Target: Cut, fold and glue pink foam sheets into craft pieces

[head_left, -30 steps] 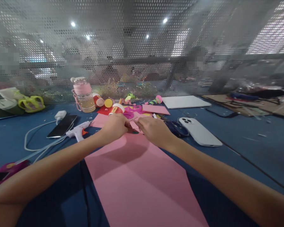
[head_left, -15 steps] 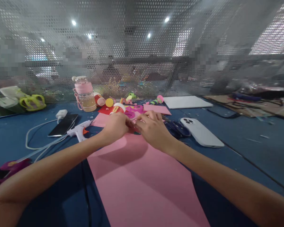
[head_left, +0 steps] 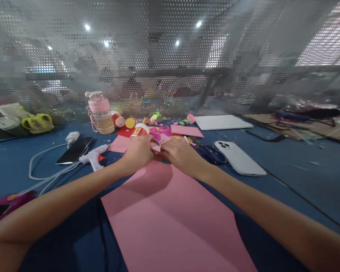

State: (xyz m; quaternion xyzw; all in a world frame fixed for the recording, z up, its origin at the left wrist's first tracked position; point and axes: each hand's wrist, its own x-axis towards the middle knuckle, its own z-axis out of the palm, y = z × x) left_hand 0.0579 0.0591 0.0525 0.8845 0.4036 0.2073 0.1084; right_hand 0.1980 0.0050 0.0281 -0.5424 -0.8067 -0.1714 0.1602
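A large sheet of pink paper (head_left: 170, 215) runs from my hands toward the front edge of the view. My left hand (head_left: 138, 153) pinches the far end of the sheet, which looks bent up between the fingers. Just to the right, my right hand (head_left: 181, 155) grips the same end with curled fingers. The fingertips are partly hidden behind the hands, and a small dark green spot shows beneath them. Right behind my left hand lies a white-lidded tub (head_left: 140, 130) with a red and yellow label.
A white glue gun (head_left: 95, 156), a black phone (head_left: 75, 150) and a white charger (head_left: 73, 136) lie to the left. The pink-topped bottle (head_left: 100, 115) stands behind them. To the right are a white phone (head_left: 239, 158), a dark blue pouch (head_left: 211, 154) and a white board (head_left: 223, 122).
My fingers have shifted a little apart, showing pink paper between them. The near part of the sheet has spread slightly wider on both sides.
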